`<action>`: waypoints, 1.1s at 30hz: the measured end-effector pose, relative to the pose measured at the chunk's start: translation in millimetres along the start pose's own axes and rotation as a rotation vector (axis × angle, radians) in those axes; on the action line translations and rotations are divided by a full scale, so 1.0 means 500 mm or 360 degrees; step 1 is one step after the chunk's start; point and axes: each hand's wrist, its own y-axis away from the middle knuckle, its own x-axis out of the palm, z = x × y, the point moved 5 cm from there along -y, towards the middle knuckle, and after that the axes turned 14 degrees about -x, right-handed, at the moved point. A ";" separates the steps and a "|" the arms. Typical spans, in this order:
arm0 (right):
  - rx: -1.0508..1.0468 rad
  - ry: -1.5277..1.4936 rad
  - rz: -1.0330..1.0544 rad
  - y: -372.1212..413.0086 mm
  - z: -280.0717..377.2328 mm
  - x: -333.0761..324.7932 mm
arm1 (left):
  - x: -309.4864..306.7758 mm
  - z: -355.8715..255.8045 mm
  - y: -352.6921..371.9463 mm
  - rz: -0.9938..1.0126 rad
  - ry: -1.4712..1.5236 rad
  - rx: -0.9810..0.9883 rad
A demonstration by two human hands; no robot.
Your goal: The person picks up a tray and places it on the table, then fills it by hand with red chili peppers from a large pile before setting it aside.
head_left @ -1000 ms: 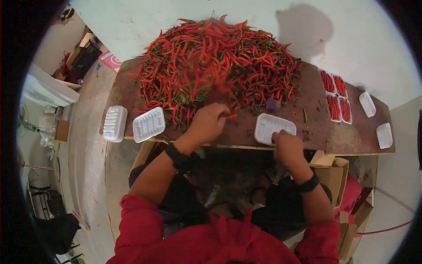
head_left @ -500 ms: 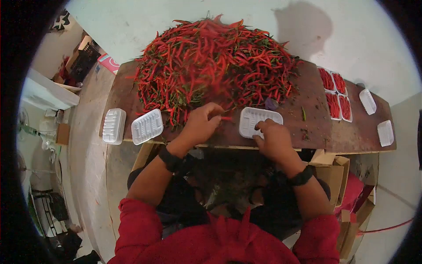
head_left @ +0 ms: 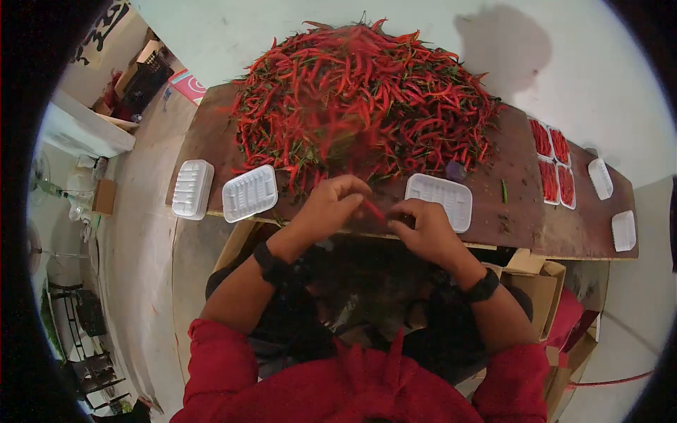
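A red chili pepper [head_left: 373,210] spans the gap between my hands at the table's front edge. My left hand [head_left: 328,210] pinches one end of it between thumb and fingers. At the other end, the fingertips of my right hand [head_left: 429,231] close on the pepper. Just beyond my right hand, a white plastic tray [head_left: 451,197] lies on the table. A large heap of red chili peppers [head_left: 395,106] with green stems rises behind both hands.
Left of my hands are a white tray [head_left: 250,194] and a stack of trays [head_left: 192,189]. Several trays filled with chilies [head_left: 549,180] sit at the right, near two more white trays, one of them at the corner [head_left: 623,231]. A green chili [head_left: 504,191] lies on the brown table [head_left: 493,218].
My right hand has left the white tray and moved left to the chili pepper. My left hand has lifted the pepper toward it. The view has shifted slightly.
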 end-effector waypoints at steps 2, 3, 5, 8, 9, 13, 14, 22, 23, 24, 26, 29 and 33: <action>-0.0034 0.0042 -0.0012 -0.001 0.006 0.004 | 0.000 0.009 -0.002 -0.0016 0.0052 0.0001; -0.0033 0.0042 -0.0010 -0.002 0.009 0.006 | -0.001 0.012 -0.002 -0.0029 0.0099 0.0002; -0.0106 0.0092 -0.0050 -0.003 0.018 0.007 | -0.004 0.014 -0.001 -0.0045 0.0082 -0.0009; -0.0162 0.0103 -0.0184 -0.002 0.024 0.004 | -0.008 0.008 0.008 -0.0016 -0.0019 -0.0002; -0.0163 0.0104 -0.0181 -0.002 0.025 0.002 | -0.005 0.004 0.011 0.0031 -0.0103 0.0015; -0.0100 0.0175 -0.0191 0.003 0.019 -0.004 | 0.002 0.013 0.013 0.0038 -0.0188 0.0009; -0.0102 0.0183 -0.0232 0.005 0.018 -0.004 | 0.003 0.010 0.017 -0.0002 -0.0293 0.0097; 0.0056 0.0359 -0.0069 0.022 -0.007 0.003 | 0.024 -0.018 0.048 -0.0070 -0.0645 0.0302; 0.0130 0.0335 0.0113 0.025 -0.015 0.013 | 0.018 -0.024 0.049 -0.0155 -0.0639 0.0386; 0.0129 0.0334 0.0109 0.028 -0.009 0.007 | 0.012 -0.029 0.052 -0.0241 -0.0632 0.0469; -0.0051 0.0208 0.0642 0.039 0.022 0.026 | 0.004 -0.033 0.049 -0.0251 -0.0619 0.0362; -0.0250 0.0541 -0.0001 0.038 0.043 -0.014 | 0.011 -0.015 0.024 -0.0219 -0.0585 0.0270; -0.0222 0.0489 -0.0212 0.035 0.037 -0.049 | 0.047 -0.015 0.006 -0.0163 -0.0601 0.0334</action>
